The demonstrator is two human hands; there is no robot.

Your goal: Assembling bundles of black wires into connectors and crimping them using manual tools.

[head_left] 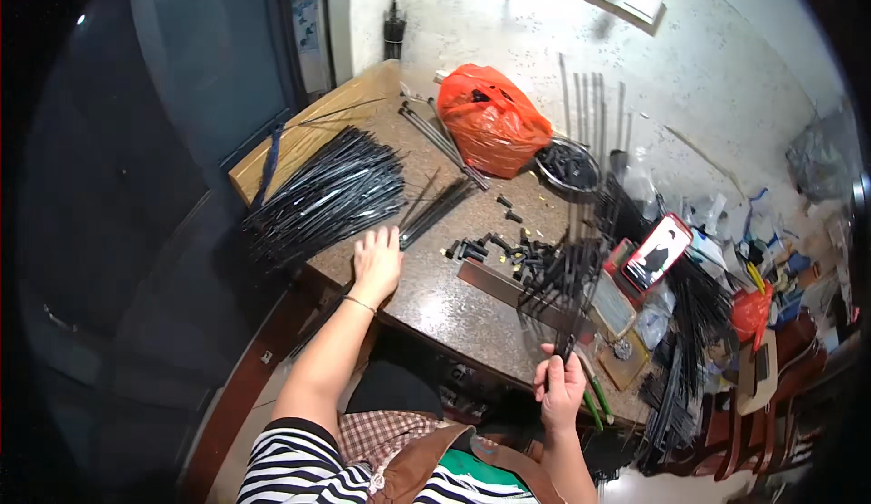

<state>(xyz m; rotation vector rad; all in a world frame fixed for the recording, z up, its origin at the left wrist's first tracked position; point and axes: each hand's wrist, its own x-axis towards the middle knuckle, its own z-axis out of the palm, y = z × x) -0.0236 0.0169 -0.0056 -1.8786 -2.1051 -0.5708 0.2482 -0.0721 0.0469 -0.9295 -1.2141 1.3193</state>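
Long black strips [573, 277] are held by their gathered ends in the right grip [560, 386], at the near edge of the tabletop [435, 295].
The right grip is clenched round the bunch, beyond which the strips are fanned out and blurred; the left grip [377, 261] is laid beside a smaller black bundle [440, 211], and whether anything is grasped by it cannot be told. The strips are judged light, springy and slippery, easily splayed yet hardly fragile, and are best grasped near the gathered ends, squeezed together.
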